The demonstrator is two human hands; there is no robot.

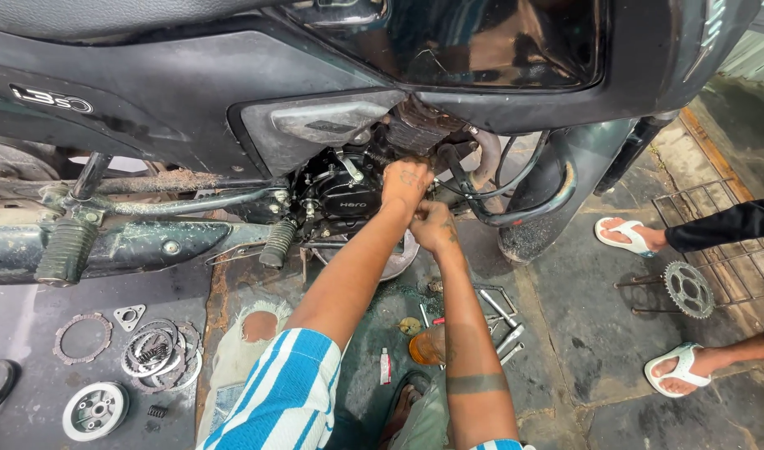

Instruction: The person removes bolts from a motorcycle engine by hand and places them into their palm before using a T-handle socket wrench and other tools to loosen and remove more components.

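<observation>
Now both hands are up at the engine (349,196): left hand (405,185) and right hand (433,227), each grip curled, holding unclear.

soft, even daylight fills the view, with no hard shadows on the floor (599,333). under the motorcycle (190,92) the engine (349,196) sits in deep shade, its detail murky. the glossy dark bodywork throws pale glare and reflections. wide-lens bending curves the frame edges. focus is fairly sharp throughout.
</observation>
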